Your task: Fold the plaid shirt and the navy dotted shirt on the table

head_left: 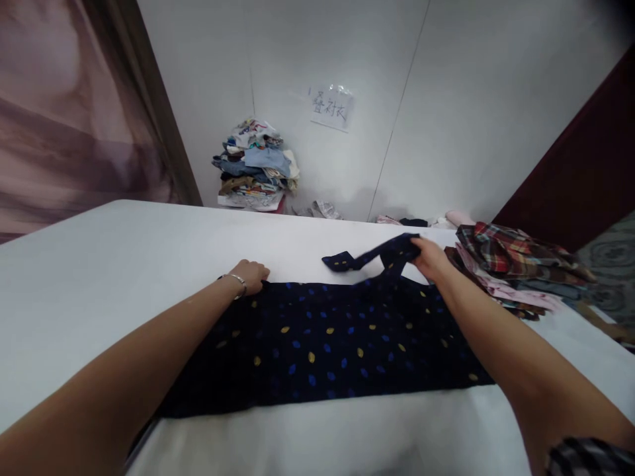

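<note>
Spreading across most of my view is a white table (99, 264), smooth and matte, its far edge running against a pale panelled wall (446, 99). At about eleven o'clock a tall heap of folded clothes (255, 165) sits against that wall, and just right of it, near twelve, a small paper note (331, 107) with handwriting is stuck up. At two o'clock, on the table's right end, lies a loose pile of plaid and pink shirts (510, 264). A dark red curtain (585, 165) hangs at three o'clock.

Flat in front of me lies the dark navy shirt (327, 344), soft woven cloth scattered with small blue and yellow oval spots, laid as a broad rectangle from ten to two o'clock.

My left hand (252, 274), a thin silver bracelet (238, 281) on the wrist, rests on the shirt's far left corner with fingers curled down, pressing the cloth to the table; I cannot tell whether they pinch it.

My right hand (430, 258) is at one o'clock, fingers closed around the sleeve (370, 256), which is lifted off the table and stretches leftward toward twelve, ending in a flat cuff.
</note>
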`<action>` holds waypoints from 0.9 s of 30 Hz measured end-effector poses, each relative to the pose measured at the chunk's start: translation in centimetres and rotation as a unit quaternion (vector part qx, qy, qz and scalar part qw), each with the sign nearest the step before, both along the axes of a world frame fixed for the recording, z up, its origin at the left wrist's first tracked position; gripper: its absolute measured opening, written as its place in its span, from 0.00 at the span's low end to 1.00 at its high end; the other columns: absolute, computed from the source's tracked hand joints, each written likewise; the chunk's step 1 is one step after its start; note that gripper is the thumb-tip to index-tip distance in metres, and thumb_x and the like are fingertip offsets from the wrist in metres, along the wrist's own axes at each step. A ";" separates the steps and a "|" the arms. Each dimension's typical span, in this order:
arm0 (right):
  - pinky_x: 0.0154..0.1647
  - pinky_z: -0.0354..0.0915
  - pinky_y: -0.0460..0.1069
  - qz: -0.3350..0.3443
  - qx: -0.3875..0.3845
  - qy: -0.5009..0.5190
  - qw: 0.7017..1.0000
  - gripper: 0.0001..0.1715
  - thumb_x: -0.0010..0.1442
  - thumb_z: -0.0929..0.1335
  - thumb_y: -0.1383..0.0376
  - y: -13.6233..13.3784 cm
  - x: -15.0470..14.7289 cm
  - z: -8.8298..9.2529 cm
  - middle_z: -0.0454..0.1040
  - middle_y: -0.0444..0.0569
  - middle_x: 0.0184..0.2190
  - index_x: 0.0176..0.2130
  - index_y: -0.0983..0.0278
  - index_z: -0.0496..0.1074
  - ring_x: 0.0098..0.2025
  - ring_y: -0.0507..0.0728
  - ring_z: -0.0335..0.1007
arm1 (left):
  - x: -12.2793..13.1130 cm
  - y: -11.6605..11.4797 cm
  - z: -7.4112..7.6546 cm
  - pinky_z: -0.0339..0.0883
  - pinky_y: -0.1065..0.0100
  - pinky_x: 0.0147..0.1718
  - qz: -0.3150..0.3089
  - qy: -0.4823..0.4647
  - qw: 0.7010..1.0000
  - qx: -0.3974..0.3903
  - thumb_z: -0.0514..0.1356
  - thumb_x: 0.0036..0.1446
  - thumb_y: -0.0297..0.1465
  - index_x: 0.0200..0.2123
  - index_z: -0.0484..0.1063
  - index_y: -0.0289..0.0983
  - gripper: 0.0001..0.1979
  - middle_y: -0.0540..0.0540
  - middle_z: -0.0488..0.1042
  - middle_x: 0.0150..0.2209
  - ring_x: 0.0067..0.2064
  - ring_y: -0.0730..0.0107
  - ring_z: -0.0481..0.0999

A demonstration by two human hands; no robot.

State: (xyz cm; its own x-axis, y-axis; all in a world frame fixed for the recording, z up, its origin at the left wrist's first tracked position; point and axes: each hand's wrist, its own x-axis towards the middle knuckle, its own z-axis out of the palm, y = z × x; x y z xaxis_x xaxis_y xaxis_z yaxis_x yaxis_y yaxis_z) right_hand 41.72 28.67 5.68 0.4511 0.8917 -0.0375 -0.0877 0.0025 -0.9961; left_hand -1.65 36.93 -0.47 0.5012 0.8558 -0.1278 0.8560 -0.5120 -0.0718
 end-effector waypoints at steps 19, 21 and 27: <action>0.33 0.70 0.51 -0.116 0.013 0.174 0.978 0.20 0.43 0.74 0.65 -23.3 0.1 -10.1 0.77 0.38 0.30 0.38 0.54 0.72 0.32 0.53 0.74 | -5.0 -15.9 -0.5 0.61 0.59 0.40 -0.048 -0.037 0.984 0.169 0.45 0.52 0.20 0.32 0.70 0.36 0.14 0.43 0.72 0.31 0.33 0.61 0.72; 0.32 0.71 0.51 -0.111 0.000 0.183 0.977 0.27 0.42 0.75 0.65 -23.8 0.3 -9.8 0.76 0.38 0.29 0.44 0.53 0.70 0.30 0.53 0.73 | -4.8 -16.2 0.0 0.61 0.59 0.40 -0.032 -0.062 0.979 0.192 0.46 0.52 0.21 0.35 0.71 0.36 0.15 0.42 0.73 0.34 0.36 0.59 0.72; 0.25 0.69 0.47 -0.094 0.013 0.132 0.987 0.38 0.43 0.75 0.63 -24.3 0.5 -8.5 0.75 0.39 0.26 0.53 0.55 0.64 0.25 0.52 0.71 | -4.5 -17.3 -0.2 0.62 0.58 0.37 -0.016 -0.095 0.987 0.128 0.47 0.50 0.23 0.32 0.73 0.37 0.15 0.42 0.72 0.33 0.33 0.59 0.73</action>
